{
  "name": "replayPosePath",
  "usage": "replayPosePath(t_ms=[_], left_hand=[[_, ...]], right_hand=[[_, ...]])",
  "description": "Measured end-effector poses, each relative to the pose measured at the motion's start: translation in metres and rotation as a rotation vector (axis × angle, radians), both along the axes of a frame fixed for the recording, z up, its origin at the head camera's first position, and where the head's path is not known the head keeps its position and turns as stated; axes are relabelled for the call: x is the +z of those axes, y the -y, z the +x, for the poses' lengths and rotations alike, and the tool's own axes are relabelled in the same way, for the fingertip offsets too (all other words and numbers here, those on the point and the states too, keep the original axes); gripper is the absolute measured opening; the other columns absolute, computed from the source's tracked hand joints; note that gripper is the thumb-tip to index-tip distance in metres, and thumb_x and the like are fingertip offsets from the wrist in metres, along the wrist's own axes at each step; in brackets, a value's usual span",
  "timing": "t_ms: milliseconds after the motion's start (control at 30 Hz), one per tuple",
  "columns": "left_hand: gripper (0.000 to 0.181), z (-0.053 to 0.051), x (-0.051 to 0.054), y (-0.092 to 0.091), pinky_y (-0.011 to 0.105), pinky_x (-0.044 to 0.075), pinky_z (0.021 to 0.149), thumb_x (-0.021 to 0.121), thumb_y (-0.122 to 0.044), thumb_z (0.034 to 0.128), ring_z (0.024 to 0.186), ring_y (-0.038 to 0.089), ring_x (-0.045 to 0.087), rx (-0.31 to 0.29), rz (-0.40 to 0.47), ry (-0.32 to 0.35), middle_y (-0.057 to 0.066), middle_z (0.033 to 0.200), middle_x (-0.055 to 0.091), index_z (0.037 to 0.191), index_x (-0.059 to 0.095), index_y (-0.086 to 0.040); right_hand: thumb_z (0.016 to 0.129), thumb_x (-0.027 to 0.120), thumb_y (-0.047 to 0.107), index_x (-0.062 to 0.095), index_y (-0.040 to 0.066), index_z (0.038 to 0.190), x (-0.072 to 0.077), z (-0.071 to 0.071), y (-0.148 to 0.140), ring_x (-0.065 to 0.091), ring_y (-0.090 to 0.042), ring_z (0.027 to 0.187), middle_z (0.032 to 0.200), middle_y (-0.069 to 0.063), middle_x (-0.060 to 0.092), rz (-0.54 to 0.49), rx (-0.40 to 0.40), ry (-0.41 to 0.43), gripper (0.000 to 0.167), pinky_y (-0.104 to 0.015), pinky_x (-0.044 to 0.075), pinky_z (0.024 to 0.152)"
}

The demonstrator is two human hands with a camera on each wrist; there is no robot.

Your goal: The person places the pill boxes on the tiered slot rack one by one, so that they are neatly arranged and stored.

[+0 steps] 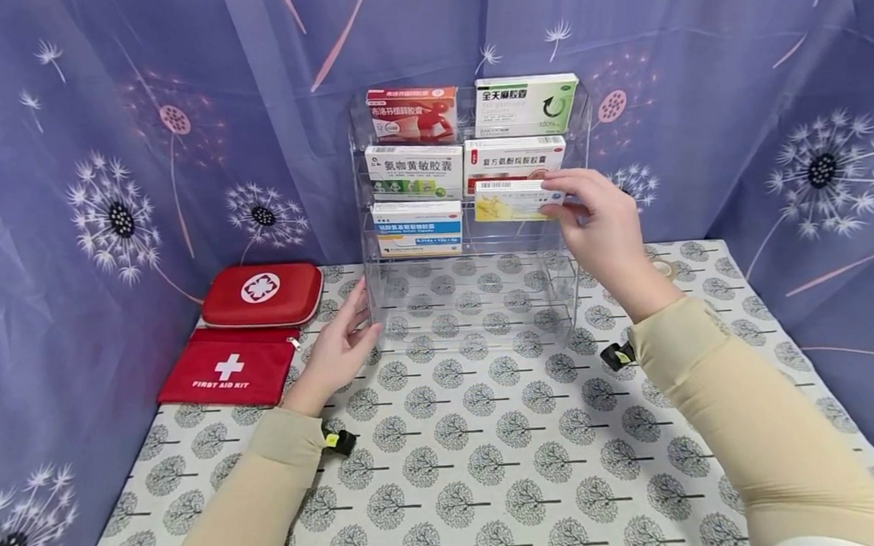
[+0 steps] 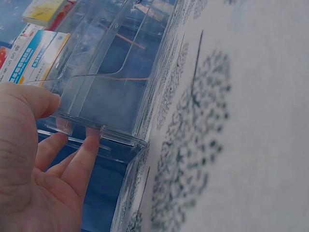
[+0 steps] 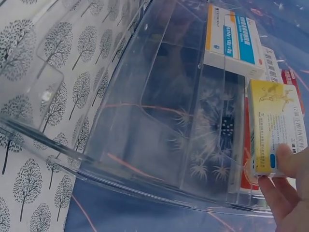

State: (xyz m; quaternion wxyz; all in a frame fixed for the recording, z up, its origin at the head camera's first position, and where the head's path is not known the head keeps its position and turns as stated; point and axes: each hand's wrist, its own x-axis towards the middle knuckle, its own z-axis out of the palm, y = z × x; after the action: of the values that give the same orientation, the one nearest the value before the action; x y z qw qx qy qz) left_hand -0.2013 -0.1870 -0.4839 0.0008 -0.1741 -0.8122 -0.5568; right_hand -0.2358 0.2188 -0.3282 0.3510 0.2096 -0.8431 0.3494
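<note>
A clear plastic display rack [image 1: 476, 291] stands on the table with several medicine boxes on its tiers. My right hand [image 1: 602, 221] pinches one end of a yellow and white medicine box [image 1: 511, 202], thumb against one face. It hangs in front of the rack's right half, below a red and white medicine box [image 1: 516, 159] and right of a blue and white medicine box [image 1: 418, 231]. In the right wrist view the pinched box [image 3: 273, 125] shows its yellow side. My left hand [image 1: 340, 350] touches the rack's left side, with fingertips against the outer panel [image 2: 116, 145].
On the upper tiers sit a red box [image 1: 412, 116], a green and white box [image 1: 524, 107] and a white box [image 1: 416, 174]. Left of the rack lie a red hard case [image 1: 258, 296] and a red first aid pouch [image 1: 225, 369]. A tape roll [image 1: 664, 269] lies behind the right wrist.
</note>
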Motion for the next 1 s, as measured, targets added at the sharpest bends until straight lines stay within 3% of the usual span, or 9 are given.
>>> replayPosePath(t_ms=[200,467,567,800,1000], left_hand=[[0.087,0.0,0.003,-0.001,0.04,0.055,0.12,0.066,-0.007,0.1092,0.153,0.043,0.056,-0.005,-0.015,-0.037,0.019,0.177,0.04,0.178,0.019,-0.034],[0.088,0.0,0.002,-0.001,0.037,0.055,0.119,0.067,-0.008,0.1088,0.151,0.044,0.057,-0.002,-0.019,-0.042,0.022,0.174,0.043,0.178,0.02,-0.036],[0.088,0.0,0.002,0.0,0.038,0.055,0.119,0.067,-0.008,0.109,0.151,0.044,0.057,0.0,-0.027,-0.044,0.023,0.174,0.042,0.178,0.019,-0.035],[0.089,0.0,0.001,0.0,0.038,0.055,0.119,0.068,-0.009,0.1088,0.151,0.043,0.057,-0.002,-0.024,-0.041,0.022,0.174,0.042,0.178,0.019,-0.037],[0.089,-0.001,0.0,0.001,0.037,0.055,0.12,0.068,-0.01,0.1091,0.152,0.041,0.057,-0.005,-0.022,-0.027,0.019,0.176,0.041,0.177,0.019,-0.042]], right_hand=[[0.094,0.084,-0.002,0.079,0.003,0.125,-0.004,-0.002,-0.001,0.075,-0.028,0.127,0.137,-0.009,0.078,0.088,-0.034,0.05,0.032,-0.007,0.058,0.102],[0.095,0.082,-0.002,0.079,0.006,0.128,-0.009,-0.001,0.0,0.075,-0.029,0.127,0.138,-0.008,0.078,0.171,-0.055,0.068,0.034,-0.041,0.066,0.106],[0.095,0.082,-0.002,0.079,0.006,0.126,-0.009,-0.001,0.001,0.076,-0.031,0.124,0.137,-0.008,0.078,0.195,-0.043,0.057,0.033,-0.045,0.066,0.107],[0.094,0.084,0.002,0.079,0.006,0.123,-0.011,-0.003,0.0,0.078,-0.033,0.102,0.133,-0.011,0.077,0.273,-0.047,0.059,0.03,-0.049,0.069,0.091],[0.095,0.085,0.004,0.078,0.006,0.125,-0.009,-0.003,0.0,0.078,-0.035,0.104,0.133,-0.013,0.076,0.335,-0.04,0.074,0.031,-0.051,0.069,0.091]])
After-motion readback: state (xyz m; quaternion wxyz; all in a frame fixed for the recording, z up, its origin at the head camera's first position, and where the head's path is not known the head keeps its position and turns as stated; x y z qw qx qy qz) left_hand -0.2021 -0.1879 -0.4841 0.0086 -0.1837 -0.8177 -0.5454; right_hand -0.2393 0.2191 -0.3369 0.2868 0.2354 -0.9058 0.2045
